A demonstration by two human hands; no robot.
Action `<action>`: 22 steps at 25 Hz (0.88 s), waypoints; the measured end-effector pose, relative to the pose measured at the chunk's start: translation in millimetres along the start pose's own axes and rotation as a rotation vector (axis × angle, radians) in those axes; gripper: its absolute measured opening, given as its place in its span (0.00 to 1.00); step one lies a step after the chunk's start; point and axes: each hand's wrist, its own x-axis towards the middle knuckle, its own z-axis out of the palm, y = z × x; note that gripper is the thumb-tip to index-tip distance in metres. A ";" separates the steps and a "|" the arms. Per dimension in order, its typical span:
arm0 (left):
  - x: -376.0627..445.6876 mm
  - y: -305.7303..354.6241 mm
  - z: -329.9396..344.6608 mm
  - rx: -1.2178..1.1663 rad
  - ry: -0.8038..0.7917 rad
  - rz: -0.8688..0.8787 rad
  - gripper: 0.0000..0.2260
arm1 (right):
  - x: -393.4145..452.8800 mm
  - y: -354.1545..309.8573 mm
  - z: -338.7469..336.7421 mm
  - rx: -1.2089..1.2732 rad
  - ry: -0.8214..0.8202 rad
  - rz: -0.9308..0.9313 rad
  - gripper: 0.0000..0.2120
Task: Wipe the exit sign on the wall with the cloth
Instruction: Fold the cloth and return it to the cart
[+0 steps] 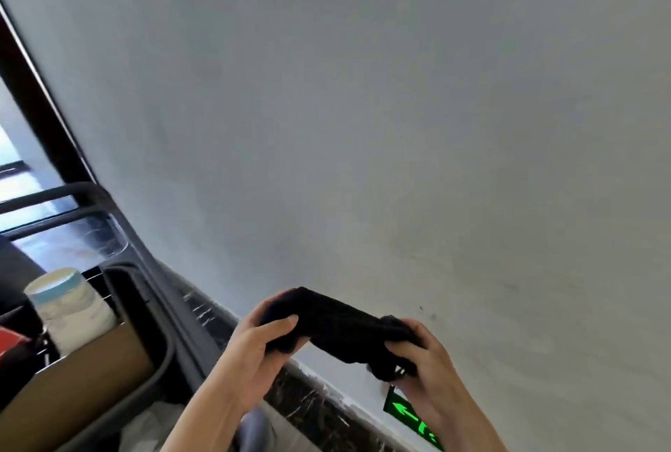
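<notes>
A black cloth [339,328] is bunched lengthwise and stretched between both my hands in front of the pale wall. My left hand [259,346] grips its left end and my right hand [423,361] grips its right end. The green lit exit sign [405,415] with an arrow is fixed low on the wall, just below my right hand; my right wrist covers part of it. The cloth is apart from the sign.
A grey cleaning cart [120,306] stands at the left with a white tub [72,306], a cardboard box [90,371] and a red item [11,341]. A dark marble baseboard [312,404] runs along the wall's foot. A dark door frame [40,106] is at far left.
</notes>
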 end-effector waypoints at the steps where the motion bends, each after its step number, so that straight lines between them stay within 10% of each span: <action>1: -4.6 6.8 -16.0 0.002 0.043 0.030 0.15 | 6.9 4.2 18.1 0.043 -0.038 0.030 0.13; 12: -60.2 45.9 -157.0 -0.090 0.490 0.124 0.11 | 56.1 61.0 175.5 0.049 -0.230 0.203 0.19; 22: -53.6 -7.7 -201.2 -0.305 0.617 -0.072 0.10 | 114.8 124.8 201.4 -0.019 -0.003 0.269 0.18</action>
